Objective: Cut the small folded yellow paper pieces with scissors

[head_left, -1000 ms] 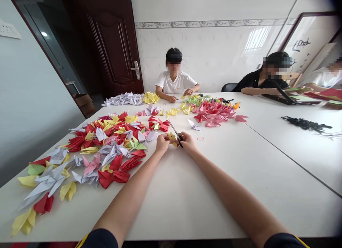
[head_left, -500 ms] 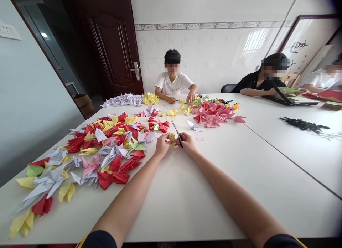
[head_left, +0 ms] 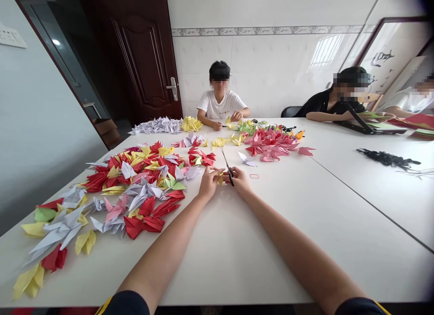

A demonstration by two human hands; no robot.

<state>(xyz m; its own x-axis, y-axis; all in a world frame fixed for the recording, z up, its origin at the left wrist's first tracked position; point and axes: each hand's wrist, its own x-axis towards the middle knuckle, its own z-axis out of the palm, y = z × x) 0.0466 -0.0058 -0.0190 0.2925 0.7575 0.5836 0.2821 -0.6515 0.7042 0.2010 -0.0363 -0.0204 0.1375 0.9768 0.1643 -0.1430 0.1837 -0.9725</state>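
Observation:
My left hand (head_left: 208, 183) pinches a small yellow folded-paper crane (head_left: 220, 178) above the middle of the table. Fingers partly cover the crane, so its full shape is hidden. Black-handled scissors (head_left: 231, 174) rest in my right hand (head_left: 241, 183), their narrow blades pointing away from me. The fingertips of that hand reach to the yellow crane, and both hands nearly meet around it. Left of my hands spreads a big heap of paper cranes (head_left: 135, 170) in red, yellow, white, pink and green. A lone white crane (head_left: 247, 159) lies just beyond my right hand.
Pink and red cranes (head_left: 271, 143) are piled at the far side, with white cranes (head_left: 158, 126) and yellow cranes (head_left: 191, 124) farther left. A person in a white shirt (head_left: 222, 106) sits opposite. A black cord bundle (head_left: 388, 158) lies on the right; two people sit beyond it.
The yellow crane has turned and sits lower between my fingers, and my left fingers have shifted over it. The scissors stand slightly more upright. The person opposite has raised a hand above a yellow crane.

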